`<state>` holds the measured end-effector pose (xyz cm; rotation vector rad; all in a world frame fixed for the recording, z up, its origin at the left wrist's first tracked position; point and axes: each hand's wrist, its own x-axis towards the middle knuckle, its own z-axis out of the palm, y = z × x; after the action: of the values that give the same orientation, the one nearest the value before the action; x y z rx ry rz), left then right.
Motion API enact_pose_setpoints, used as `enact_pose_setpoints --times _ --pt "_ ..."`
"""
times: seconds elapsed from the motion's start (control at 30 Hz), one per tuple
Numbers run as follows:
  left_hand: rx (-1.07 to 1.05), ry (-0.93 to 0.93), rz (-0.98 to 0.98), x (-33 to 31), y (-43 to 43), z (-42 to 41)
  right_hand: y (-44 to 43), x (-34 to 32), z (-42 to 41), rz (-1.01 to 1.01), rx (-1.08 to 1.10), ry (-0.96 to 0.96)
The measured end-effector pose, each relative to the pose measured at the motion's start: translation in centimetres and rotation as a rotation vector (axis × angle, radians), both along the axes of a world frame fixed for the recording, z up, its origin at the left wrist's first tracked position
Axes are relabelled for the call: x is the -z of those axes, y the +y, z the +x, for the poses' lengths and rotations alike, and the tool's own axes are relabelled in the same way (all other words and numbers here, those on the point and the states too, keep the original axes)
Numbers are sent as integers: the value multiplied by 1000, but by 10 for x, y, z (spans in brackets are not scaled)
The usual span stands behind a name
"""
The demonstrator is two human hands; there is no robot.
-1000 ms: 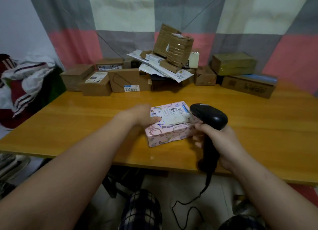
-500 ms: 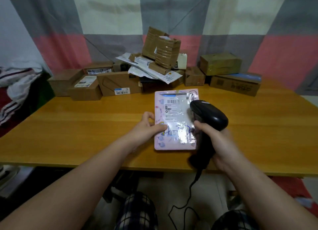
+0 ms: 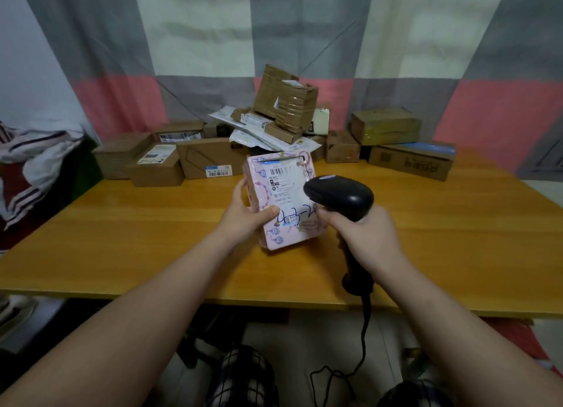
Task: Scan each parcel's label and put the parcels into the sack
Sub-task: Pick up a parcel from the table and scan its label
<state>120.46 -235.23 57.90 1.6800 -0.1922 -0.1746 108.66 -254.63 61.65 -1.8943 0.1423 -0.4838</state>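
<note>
Left hand (image 3: 243, 220) grips the pink parcel (image 3: 274, 224) by its left edge, thumb across the front face and fingers curled behind. Right hand (image 3: 365, 233) is wrapped round the handle of the black scanner (image 3: 341, 198), whose head sits at the parcel's 3 o'clock, just beside or touching its face.

Change: a second ago the parcel lay on the table (image 3: 122, 239) under the left hand. Half a second ago it was held up with its face flat toward the camera. It is now lifted clear and turned a little, the label (image 3: 278, 184) facing the person. By judgement the scan is in hand and not yet confirmed; bagging follows.

Beyond, at 12 o'clock, the unsorted pile of parcels (image 3: 283, 123) lines the table's far edge. The scanner's cable (image 3: 364, 324) drops toward 6 o'clock.

Hidden or unclear:
- The scanner head covers the label's right part and the end of the handwritten number.
- The trigger finger cannot be seen, and no beam shows.
- The barcode is too small to read.
- No sack can be picked out; the striped cloth (image 3: 30, 153) at 9 o'clock may or may not be it.
</note>
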Motion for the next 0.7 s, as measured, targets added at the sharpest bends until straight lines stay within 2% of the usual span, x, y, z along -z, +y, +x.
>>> enact_pose_setpoints --times 0.27,0.7 --pt "-61 50 17 -4 -6 6 5 -34 21 -140 31 159" --pt "-125 89 -22 4 -7 7 1 -51 22 -86 1 196"
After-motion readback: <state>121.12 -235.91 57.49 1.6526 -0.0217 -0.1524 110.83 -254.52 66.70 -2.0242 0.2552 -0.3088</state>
